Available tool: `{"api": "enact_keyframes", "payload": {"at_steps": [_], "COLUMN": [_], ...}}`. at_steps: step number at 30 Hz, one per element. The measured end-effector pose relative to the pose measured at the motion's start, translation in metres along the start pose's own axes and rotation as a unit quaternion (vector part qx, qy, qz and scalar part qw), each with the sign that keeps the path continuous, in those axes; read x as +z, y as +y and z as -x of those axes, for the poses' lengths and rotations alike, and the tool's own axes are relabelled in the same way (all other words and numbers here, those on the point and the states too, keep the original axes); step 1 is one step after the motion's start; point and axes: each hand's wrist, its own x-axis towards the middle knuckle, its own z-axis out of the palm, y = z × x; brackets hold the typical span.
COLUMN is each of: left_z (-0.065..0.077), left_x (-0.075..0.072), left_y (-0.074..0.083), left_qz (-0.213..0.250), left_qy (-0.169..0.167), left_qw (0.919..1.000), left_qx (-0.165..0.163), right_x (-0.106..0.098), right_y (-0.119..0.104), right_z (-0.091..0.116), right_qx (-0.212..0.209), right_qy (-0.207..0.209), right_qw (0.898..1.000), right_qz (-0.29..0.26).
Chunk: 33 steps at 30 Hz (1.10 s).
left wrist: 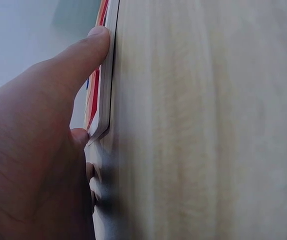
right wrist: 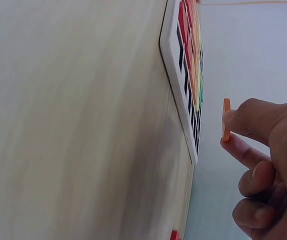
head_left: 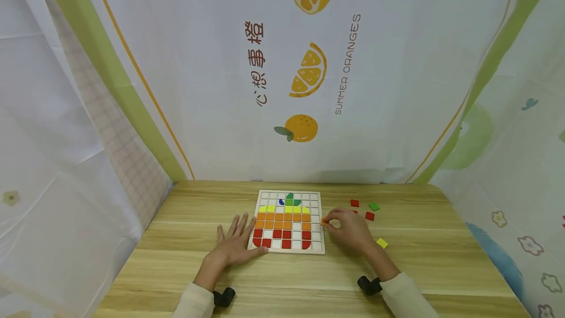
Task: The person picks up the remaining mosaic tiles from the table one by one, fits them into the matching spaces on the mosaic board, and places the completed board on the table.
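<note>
A white square grid board [head_left: 315, 246] lies on the table, filled in part with red, orange, yellow, green and blue tiles. My left hand [head_left: 236, 248] rests at its near left corner with fingers spread; in the left wrist view the thumb [left wrist: 99, 40] lies on the board's edge. Just off the board's right edge, my right hand [head_left: 350, 229] pinches an orange tile [right wrist: 226, 120] between thumb and index finger. The right wrist view shows that tile held above the table, with the other fingers curled.
To the right of the board lie loose red tiles [head_left: 370, 216], a green tile [head_left: 374, 206] and a yellow tile [head_left: 382, 243]. A white curtain printed with oranges [head_left: 212, 112] hangs behind the wooden table [head_left: 291, 288].
</note>
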Motion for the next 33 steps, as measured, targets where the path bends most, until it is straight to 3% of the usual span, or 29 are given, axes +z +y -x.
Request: {"api": "enact_keyframes", "payload": {"at_steps": [7,13,18,24,33], "left_z": [0.003,0.004,-0.001,-0.004,-0.006], "left_x": [-0.002,-0.003,0.006,0.014,0.015], "left_y": [0.003,0.004,-0.004,-0.011,-0.011], "left_qz": [-0.009,-0.004,0.016,0.019,0.009], "left_qy": [0.003,0.001,0.014,0.033,0.027], "left_qw": [1.0000,1.0000,0.9997,0.9991,0.9996], "left_qx": [-0.002,-0.001,0.008,0.016,0.006], "right_x": [0.006,0.014,0.020,0.027,0.035], "right_y": [-0.017,-0.024,-0.029,-0.035,-0.041], "right_z": [-0.007,-0.012,-0.017,-0.022,-0.027], "right_qx": [0.017,-0.014,-0.035,-0.044,-0.048], "right_qy": [-0.018,-0.020,-0.026,-0.045,-0.070], "right_qw": [1.000,1.000,0.999,0.998,0.996], "right_qz": [-0.012,0.006,0.017,0.012,0.023]}}
